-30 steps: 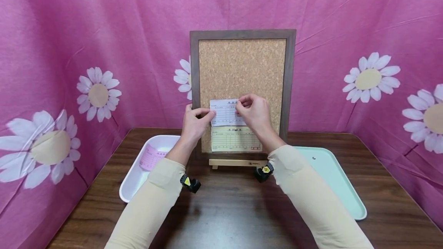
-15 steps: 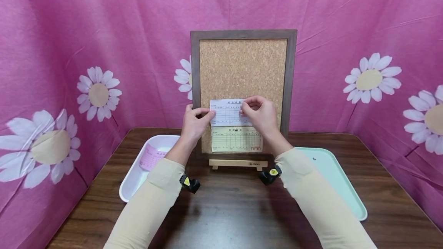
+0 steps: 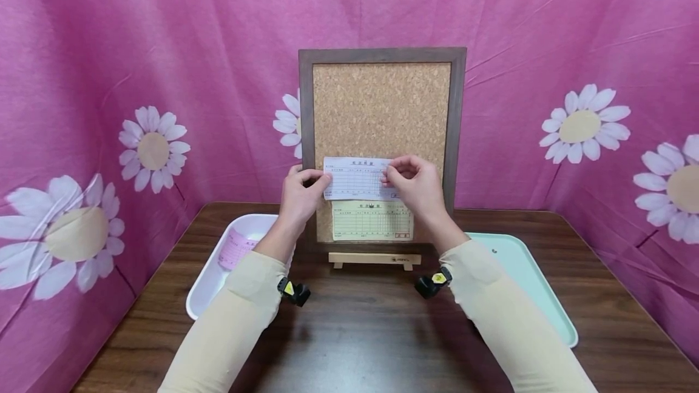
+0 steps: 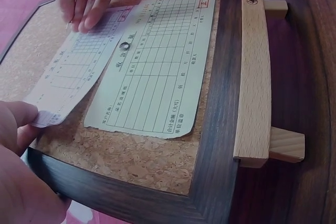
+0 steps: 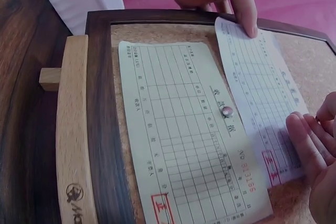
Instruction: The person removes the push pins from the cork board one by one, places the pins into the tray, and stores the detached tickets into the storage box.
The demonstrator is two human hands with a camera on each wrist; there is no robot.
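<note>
A cork board [image 3: 382, 108] in a dark wooden frame stands on a small easel. My left hand [image 3: 299, 196] pinches the left edge of a white receipt slip [image 3: 355, 179], thumb in front. At the slip's right end, my right hand [image 3: 417, 187] has thumb and forefinger together; a thin tip of what looks like a thumbtack [image 4: 69, 24] shows there in the left wrist view, its head hidden by the fingers. Just below, a pale yellow-green receipt [image 3: 371, 223] is fixed to the cork by a silver thumbtack [image 5: 227, 112] near its top middle.
A white tray [image 3: 199, 287] with a curled pink receipt [image 3: 235, 248] lies at left. At right lies a mint-green tray [image 3: 537, 284] with a small dark tack [image 3: 494, 251]. The easel's wooden ledge [image 3: 360, 258] juts out under the board.
The white slip and my left hand have shifted slightly left. My right hand has moved right along the slip, uncovering more of its printed lines.
</note>
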